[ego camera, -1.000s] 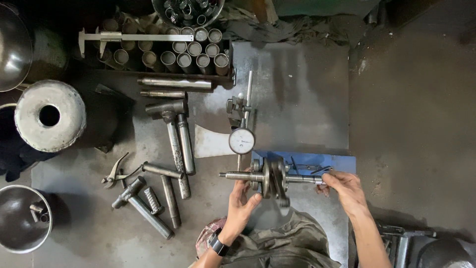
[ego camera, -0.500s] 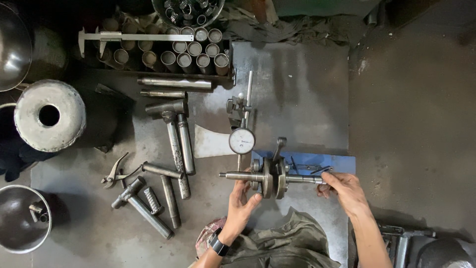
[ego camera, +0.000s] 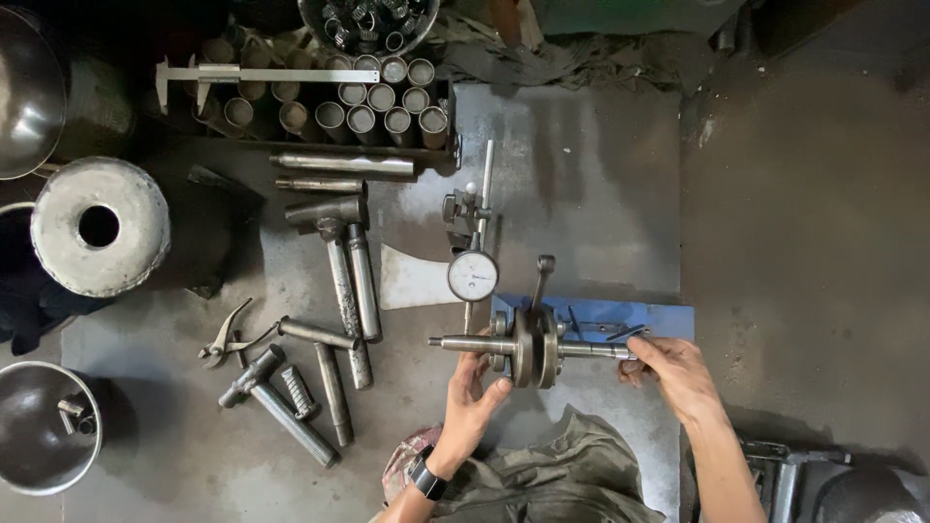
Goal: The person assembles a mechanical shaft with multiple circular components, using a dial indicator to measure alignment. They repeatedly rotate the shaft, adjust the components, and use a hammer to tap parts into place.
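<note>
On the steel bench point(ego camera: 581, 174), the one crankshaft point(ego camera: 535, 346) lies across a blue stand point(ego camera: 668, 318); its connecting rod point(ego camera: 541, 281), pointing down a second ago, now points up beside the single dial gauge point(ego camera: 473, 276). The left hand point(ego camera: 472, 405) cups the flywheel from below, fingers curled on it. The right hand point(ego camera: 676, 368) pinches the shaft's right end.

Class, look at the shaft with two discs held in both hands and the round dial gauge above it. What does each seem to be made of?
Shaft with discs: probably steel, grey and dully shiny, with a machined look. Dial gauge: metal rim by its silvery shine, with a white face, likely under a clear cover.
</note>
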